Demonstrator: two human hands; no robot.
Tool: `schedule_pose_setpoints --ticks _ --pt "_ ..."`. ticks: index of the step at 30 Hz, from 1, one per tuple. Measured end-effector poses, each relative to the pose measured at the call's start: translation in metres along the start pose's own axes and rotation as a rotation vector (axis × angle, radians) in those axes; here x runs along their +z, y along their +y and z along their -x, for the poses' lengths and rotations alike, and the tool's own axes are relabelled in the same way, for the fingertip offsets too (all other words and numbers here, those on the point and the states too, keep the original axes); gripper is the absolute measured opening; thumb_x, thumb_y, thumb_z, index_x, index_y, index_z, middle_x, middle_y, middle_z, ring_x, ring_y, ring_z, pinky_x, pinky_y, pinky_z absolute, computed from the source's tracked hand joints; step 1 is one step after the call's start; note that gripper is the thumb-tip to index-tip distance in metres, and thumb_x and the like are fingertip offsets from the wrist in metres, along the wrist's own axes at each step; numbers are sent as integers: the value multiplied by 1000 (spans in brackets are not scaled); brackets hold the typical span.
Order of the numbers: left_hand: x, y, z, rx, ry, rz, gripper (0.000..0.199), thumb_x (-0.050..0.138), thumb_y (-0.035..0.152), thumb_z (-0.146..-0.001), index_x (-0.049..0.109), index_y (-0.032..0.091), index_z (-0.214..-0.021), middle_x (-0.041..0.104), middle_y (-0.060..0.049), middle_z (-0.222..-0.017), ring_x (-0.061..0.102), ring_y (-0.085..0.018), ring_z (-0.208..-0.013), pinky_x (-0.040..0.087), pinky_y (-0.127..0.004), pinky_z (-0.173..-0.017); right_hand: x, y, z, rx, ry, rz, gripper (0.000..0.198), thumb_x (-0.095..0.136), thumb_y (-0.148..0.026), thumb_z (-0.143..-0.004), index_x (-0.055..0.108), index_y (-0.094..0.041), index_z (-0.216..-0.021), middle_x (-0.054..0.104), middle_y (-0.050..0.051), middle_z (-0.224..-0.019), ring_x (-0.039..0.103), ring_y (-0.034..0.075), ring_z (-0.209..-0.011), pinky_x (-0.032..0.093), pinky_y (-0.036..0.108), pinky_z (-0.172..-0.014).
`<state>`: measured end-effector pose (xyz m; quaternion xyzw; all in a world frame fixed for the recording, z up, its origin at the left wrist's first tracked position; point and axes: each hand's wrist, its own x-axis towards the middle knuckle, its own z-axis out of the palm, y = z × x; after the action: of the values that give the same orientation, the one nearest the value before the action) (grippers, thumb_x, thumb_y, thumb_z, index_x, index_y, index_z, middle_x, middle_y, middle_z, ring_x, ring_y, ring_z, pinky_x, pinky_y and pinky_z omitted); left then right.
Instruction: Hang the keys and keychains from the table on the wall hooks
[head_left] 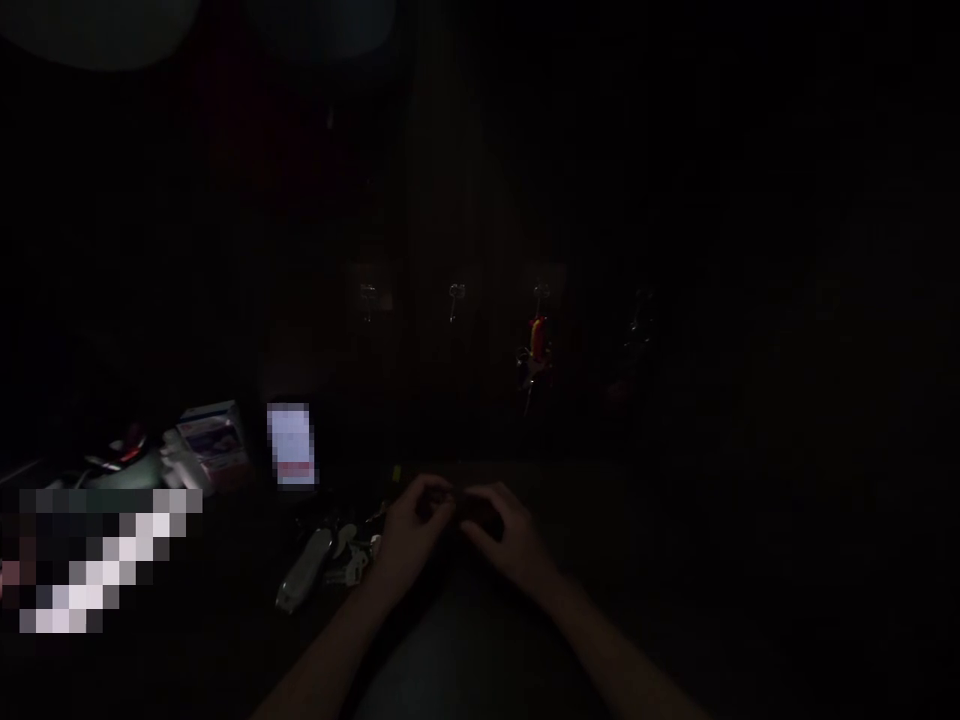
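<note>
In the dark, my left hand and my right hand meet fingertip to fingertip above the dark surface. The fingers of both hands are curled and closed. Whatever lies between the fingertips is too dark to make out. Just left of my left hand lies a bunch of keys, partly hidden by the wrist. Next to the keys rests a pale, elongated object with rounded ends. Beyond my left hand is a small yellow-green piece.
A lit screen stands upright at the left. Beside it are a box and a jumble of items. A bright pixelated patch covers the lower left. Small hooks line the back, one bearing a red-yellow hanging item.
</note>
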<state>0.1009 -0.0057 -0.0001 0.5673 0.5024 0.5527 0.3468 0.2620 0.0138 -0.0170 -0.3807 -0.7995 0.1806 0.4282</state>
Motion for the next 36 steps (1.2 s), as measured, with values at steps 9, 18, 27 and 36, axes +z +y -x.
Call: schedule_pose_setpoints --ticks 9,18,27,36 --pt "0 3 2 -44 -107 35 28 64 20 -66 59 23 -93 67 1 -82 62 -16 -82 46 -26 -76 -8 -6 -6 249 42 -328 17 52 -36 -79 60 -22 -79 64 1 -77 58 17 -75 45 27 -69" --pt "-2 3 1 -8 -212 49 16 56 32 -77 67 21 -82 68 -2 -90 60 -18 -87 44 -25 -79 -6 -9 -5 452 37 -823 27 64 -44 -70 55 -19 -78 57 -4 -56 49 10 -49 36 20 -47" --pt "-7 7 -2 -81 -162 124 22 54 38 -79 58 19 -68 58 4 -61 54 -12 -63 42 -20 -62 -3 -10 -10 438 -139 -817 28 56 -42 -77 63 -19 -91 66 1 -71 58 13 -61 42 23 -56" --pt "-6 4 -3 -96 -212 88 25 52 41 -80 62 18 -73 63 3 -70 57 -14 -72 43 -22 -70 -10 -21 -26 406 -35 -592 24 64 -43 -71 62 -19 -74 64 -1 -67 59 14 -66 45 25 -64"
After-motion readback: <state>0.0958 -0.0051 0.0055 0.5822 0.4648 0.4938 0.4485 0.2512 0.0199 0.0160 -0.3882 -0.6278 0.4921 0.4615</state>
